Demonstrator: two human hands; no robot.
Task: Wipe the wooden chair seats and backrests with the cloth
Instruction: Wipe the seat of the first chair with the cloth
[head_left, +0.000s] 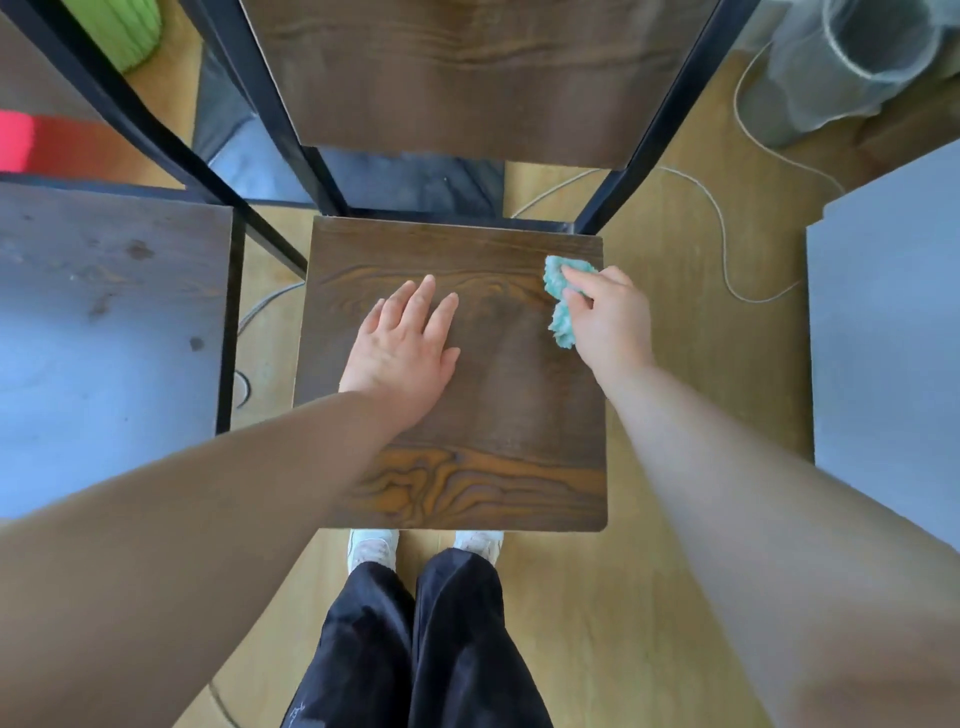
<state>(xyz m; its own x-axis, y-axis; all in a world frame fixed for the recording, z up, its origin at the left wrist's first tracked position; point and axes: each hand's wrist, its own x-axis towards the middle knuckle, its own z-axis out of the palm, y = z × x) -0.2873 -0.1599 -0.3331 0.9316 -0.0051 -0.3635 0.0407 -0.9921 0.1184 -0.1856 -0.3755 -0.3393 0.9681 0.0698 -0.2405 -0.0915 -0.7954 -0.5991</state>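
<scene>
A dark wooden chair seat (498, 415) with bold grain fills the middle of the view, directly below me. Its wooden backrest (467, 78) rises at the top between black metal posts. My left hand (402, 345) lies flat on the seat's left half, fingers spread, holding nothing. My right hand (608, 317) presses a teal fluffy cloth (561, 301) against the seat near its far right corner; part of the cloth is hidden under my fingers.
A second wooden seat (104, 332) stands close on the left, with stains on it. A pale grey panel (888, 332) stands on the right. A white cable (722, 228) loops over the wood floor. A clear plastic bin (852, 67) is at the upper right.
</scene>
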